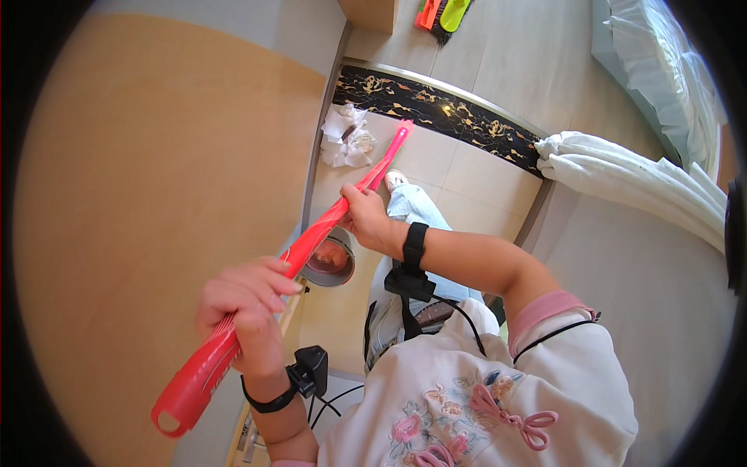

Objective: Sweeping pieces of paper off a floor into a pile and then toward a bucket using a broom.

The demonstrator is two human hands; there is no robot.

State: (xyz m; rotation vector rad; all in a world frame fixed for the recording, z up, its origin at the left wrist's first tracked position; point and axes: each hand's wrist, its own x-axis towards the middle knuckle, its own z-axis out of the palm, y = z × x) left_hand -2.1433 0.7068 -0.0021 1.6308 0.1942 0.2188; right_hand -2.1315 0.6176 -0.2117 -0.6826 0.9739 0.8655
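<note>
A long red, glossy handle (315, 233) runs slantwise across the view, with a hanging hole at its near end and a small pink bristled tip (407, 125) at its far end over the floor tiles. My left hand (248, 309) is closed around the near part of the handle. Farther down, my right hand (367, 216) grips it too, thumb lying along the top. Crumpled white paper (347, 137) with dark bits lies on the tiles left of the bristled tip. Whether the tip touches the floor I cannot tell.
A round bin (330, 262) with reddish contents stands below the handle. Beyond the black marbled threshold (437, 108) lie orange (429, 13) and lime-green (454, 14) brush heads. White curtain cloth (618, 169) hangs at right; a wooden panel (163, 175) fills the left.
</note>
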